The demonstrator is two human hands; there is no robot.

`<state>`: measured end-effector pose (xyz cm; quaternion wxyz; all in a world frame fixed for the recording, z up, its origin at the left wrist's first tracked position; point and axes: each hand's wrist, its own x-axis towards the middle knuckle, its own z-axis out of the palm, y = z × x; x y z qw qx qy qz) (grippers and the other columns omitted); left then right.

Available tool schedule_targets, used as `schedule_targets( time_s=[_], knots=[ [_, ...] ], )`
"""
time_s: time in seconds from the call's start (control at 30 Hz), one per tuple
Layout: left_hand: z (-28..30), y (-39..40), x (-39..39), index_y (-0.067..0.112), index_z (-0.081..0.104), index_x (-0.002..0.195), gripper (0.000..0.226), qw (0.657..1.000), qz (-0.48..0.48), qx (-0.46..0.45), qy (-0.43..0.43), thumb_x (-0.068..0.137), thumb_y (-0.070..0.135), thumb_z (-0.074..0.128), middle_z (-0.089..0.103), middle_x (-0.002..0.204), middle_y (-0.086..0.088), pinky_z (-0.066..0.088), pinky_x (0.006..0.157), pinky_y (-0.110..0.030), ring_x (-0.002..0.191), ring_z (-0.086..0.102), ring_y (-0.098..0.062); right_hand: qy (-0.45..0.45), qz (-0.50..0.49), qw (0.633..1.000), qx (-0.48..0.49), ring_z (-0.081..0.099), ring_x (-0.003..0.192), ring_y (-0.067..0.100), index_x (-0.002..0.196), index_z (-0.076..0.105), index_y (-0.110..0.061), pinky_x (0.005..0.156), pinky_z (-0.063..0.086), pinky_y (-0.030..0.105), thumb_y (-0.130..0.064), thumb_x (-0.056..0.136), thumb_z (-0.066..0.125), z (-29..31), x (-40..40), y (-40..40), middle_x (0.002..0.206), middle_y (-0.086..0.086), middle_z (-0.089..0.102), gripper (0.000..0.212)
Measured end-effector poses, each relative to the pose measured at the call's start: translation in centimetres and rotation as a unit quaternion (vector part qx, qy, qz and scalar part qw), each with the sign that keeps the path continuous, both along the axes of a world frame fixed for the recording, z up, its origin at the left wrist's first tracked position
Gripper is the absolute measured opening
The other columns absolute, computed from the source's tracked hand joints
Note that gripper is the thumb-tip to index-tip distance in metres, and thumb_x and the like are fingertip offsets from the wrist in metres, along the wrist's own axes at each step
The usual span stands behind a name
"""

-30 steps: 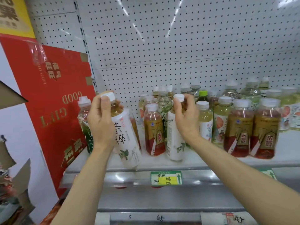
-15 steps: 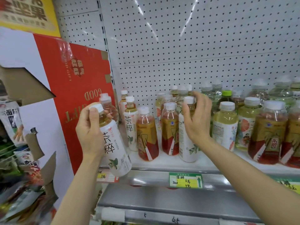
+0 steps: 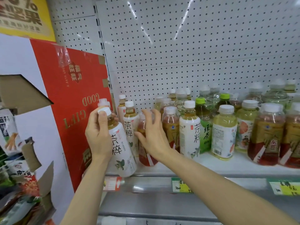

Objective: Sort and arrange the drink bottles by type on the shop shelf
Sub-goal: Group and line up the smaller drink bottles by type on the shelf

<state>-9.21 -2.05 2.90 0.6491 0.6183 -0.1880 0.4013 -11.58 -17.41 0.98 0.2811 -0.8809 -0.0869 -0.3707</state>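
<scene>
My left hand (image 3: pixel 99 137) grips the neck of a white-label tea bottle (image 3: pixel 121 148), tilted over the left front edge of the shelf (image 3: pixel 219 167). Just behind it stands a matching white-label bottle (image 3: pixel 131 127), and a third (image 3: pixel 190 132) stands further right. My right hand (image 3: pixel 153 138) hovers with spread, slightly bent fingers in front of a red-brown tea bottle (image 3: pixel 146 158), thumb near its side; it holds nothing. A second red-brown bottle (image 3: pixel 170 127) stands behind my right hand. A green-label tea bottle (image 3: pixel 204 127) and a pale yellow bottle (image 3: pixel 224 135) follow to the right.
More red-brown bottles (image 3: pixel 266 135) and several clear and pale bottles crowd the shelf's right and back. A red gift carton (image 3: pixel 78 103) leans against the shelf's left end. Pegboard (image 3: pixel 178 54) backs the shelf. Price tags (image 3: pixel 180 185) hang on the shelf's front rail.
My right hand let go of the white-label bottle in the row and moved left to the red-brown bottle. My left hand still holds its tilted bottle. The view shifted left.
</scene>
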Motion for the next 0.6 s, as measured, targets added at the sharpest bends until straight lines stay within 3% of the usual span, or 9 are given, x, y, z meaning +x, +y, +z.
schedule_targets(
  time_s=[0.07, 0.17, 0.27, 0.33, 0.4, 0.47, 0.53, 0.6],
  knots=[
    [-0.4, -0.1, 0.6, 0.012, 0.065, 0.115, 0.037, 1.0, -0.006, 0.001, 0.003, 0.103, 0.04, 0.043, 0.071, 0.101, -0.008, 0.055, 0.085, -0.051, 0.091, 0.068, -0.024, -0.038, 0.017, 0.999, 0.016, 0.038, 0.131, 0.024, 0.143, 0.022, -0.023, 0.109, 0.042, 0.042, -0.024, 0.087, 0.071, -0.2, -1.0, -0.5, 0.143, 0.01, 0.029, 0.074],
    [-0.7, -0.9, 1.3, 0.016, 0.065, 0.109, 0.036, 1.0, -0.009, 0.018, 0.003, 0.102, 0.044, 0.043, 0.071, 0.102, -0.004, 0.054, 0.088, -0.052, 0.097, 0.066, -0.027, -0.038, 0.055, 0.991, 0.114, 0.034, 0.137, 0.011, 0.146, 0.02, -0.027, 0.116, 0.031, 0.033, -0.028, 0.084, 0.075, 0.5, -3.6, -1.2, 0.147, -0.001, 0.034, 0.083],
    [-0.2, -3.1, 1.3, 0.016, 0.063, 0.106, 0.023, 0.999, -0.025, 0.02, 0.004, 0.106, 0.029, 0.045, 0.067, 0.092, 0.017, 0.05, 0.079, -0.016, 0.087, 0.061, 0.007, -0.067, 0.088, 0.97, 0.217, 0.045, 0.129, 0.008, 0.137, 0.025, -0.036, 0.109, 0.043, 0.037, -0.023, 0.076, 0.082, 1.6, -6.3, -2.3, 0.141, -0.009, 0.04, 0.086],
    [0.2, -4.9, 1.5, 0.017, 0.061, 0.105, 0.016, 0.998, -0.049, 0.027, 0.009, 0.106, 0.025, 0.047, 0.065, 0.088, 0.013, 0.044, 0.07, -0.007, 0.077, 0.059, 0.013, -0.079, 0.096, 0.961, 0.246, 0.052, 0.122, 0.007, 0.134, 0.029, -0.039, 0.103, 0.048, 0.037, -0.018, 0.073, 0.084, 1.9, -8.2, -3.0, 0.135, -0.01, 0.046, 0.085],
    [0.5, -6.6, 2.1, 0.02, 0.062, 0.105, 0.019, 0.995, -0.082, 0.041, 0.026, 0.1, 0.037, 0.056, 0.067, 0.094, 0.002, 0.049, 0.067, -0.012, 0.077, 0.065, 0.004, -0.089, 0.092, 0.959, 0.251, 0.053, 0.121, 0.005, 0.132, 0.033, -0.043, 0.101, 0.05, 0.037, -0.017, 0.072, 0.085, 1.7, -9.8, -3.7, 0.132, -0.013, 0.049, 0.084],
    [0.5, -8.0, 2.8, 0.024, 0.061, 0.105, 0.019, 0.993, -0.097, 0.059, 0.032, 0.094, 0.039, 0.064, 0.066, 0.094, 0.012, 0.056, 0.068, -0.027, 0.08, 0.069, -0.014, -0.091, 0.09, 0.959, 0.255, 0.054, 0.12, 0.005, 0.132, 0.035, -0.044, 0.099, 0.052, 0.036, -0.015, 0.072, 0.085, 1.1, -10.9, -4.2, 0.132, -0.014, 0.05, 0.084],
    [0.3, -9.5, 3.4, 0.024, 0.059, 0.105, 0.014, 0.991, -0.106, 0.075, 0.028, 0.096, 0.032, 0.065, 0.065, 0.085, 0.019, 0.056, 0.073, -0.039, 0.076, 0.068, -0.01, -0.087, 0.093, 0.956, 0.263, 0.056, 0.12, 0.01, 0.136, 0.036, -0.04, 0.097, 0.053, 0.034, -0.013, 0.073, 0.085, 0.5, -11.7, -4.7, 0.134, -0.009, 0.05, 0.084],
    [0.2, -10.9, 4.2, 0.026, 0.057, 0.109, 0.018, 0.989, -0.097, 0.105, 0.032, 0.098, 0.039, 0.06, 0.066, 0.084, 0.013, 0.057, 0.074, -0.042, 0.072, 0.067, -0.002, -0.089, 0.095, 0.954, 0.271, 0.059, 0.117, 0.01, 0.136, 0.037, -0.039, 0.094, 0.054, 0.028, -0.01, 0.072, 0.084, 0.0, -12.3, -5.0, 0.133, -0.006, 0.053, 0.084]
  ],
)
